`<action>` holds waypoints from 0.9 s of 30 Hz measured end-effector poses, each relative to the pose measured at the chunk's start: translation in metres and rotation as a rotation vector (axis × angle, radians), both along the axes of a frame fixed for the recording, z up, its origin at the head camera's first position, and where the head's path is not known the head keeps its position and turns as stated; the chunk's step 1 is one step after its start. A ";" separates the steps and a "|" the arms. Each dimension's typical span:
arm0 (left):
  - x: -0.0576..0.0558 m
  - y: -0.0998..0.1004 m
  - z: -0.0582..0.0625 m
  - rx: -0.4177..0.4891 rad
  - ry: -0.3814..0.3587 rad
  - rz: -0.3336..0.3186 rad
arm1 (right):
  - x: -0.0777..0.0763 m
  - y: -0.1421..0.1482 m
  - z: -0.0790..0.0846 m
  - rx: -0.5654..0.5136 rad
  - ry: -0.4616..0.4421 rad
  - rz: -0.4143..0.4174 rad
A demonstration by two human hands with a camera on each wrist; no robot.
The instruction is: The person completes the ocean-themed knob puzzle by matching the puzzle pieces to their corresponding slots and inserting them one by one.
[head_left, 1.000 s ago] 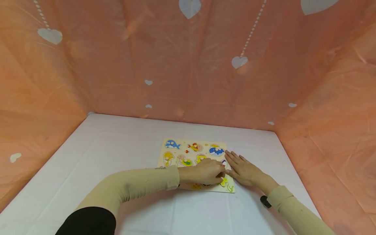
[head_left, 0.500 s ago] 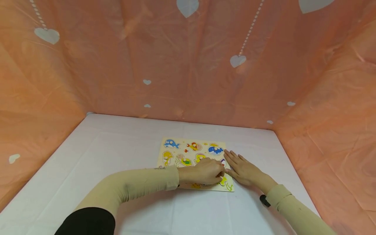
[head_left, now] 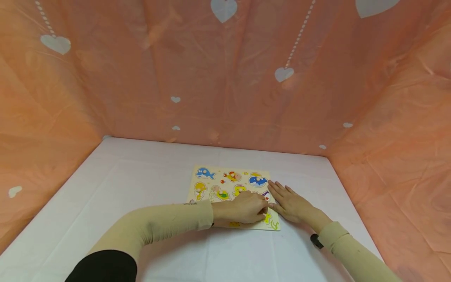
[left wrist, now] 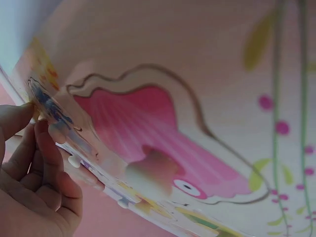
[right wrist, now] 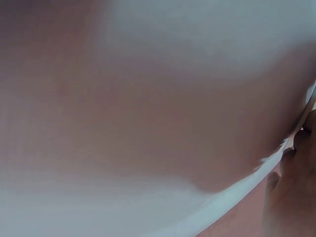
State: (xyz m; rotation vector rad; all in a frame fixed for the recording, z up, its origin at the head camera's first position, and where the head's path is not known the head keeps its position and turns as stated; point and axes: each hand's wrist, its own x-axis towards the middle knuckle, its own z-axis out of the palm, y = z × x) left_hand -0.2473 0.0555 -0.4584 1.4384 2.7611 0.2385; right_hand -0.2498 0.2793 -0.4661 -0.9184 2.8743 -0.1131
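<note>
A wooden peg puzzle board point(head_left: 194, 188) with colourful sea-animal pieces lies on the white table. My left hand point(head_left: 243, 207) reaches across its lower right part, fingers curled. In the left wrist view, the thumb and forefinger of the left hand point(left wrist: 37, 173) pinch at a puzzle piece by its small knob, mostly hidden by the fingertips. Beside them is a blue piece point(left wrist: 52, 106); nearer the camera lies a pink shell piece point(left wrist: 133, 113) with a round knob. My right hand point(head_left: 294, 203) rests flat with straight fingers along the board's right edge.
The white table point(head_left: 151, 164) reaches back to orange curtains point(head_left: 225, 98) printed with pale hearts, which stand on three sides. A blue dolphin piece point(head_left: 205, 173), a turtle piece point(head_left: 222, 194) and a blue whale piece point(head_left: 258, 181) sit in the board.
My left hand shifts very slightly to the left, and more of the piece near its knuckles shows. The right hand stays at the board's edge.
</note>
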 end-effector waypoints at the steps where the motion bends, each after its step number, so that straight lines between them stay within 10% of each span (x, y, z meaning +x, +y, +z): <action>1: 0.000 0.000 0.000 0.000 0.000 0.001 | 0.000 0.000 0.001 -0.002 0.003 0.002; 27: 0.001 -0.009 0.021 0.016 -0.042 0.070 | -0.004 0.007 0.002 -0.112 0.005 -0.045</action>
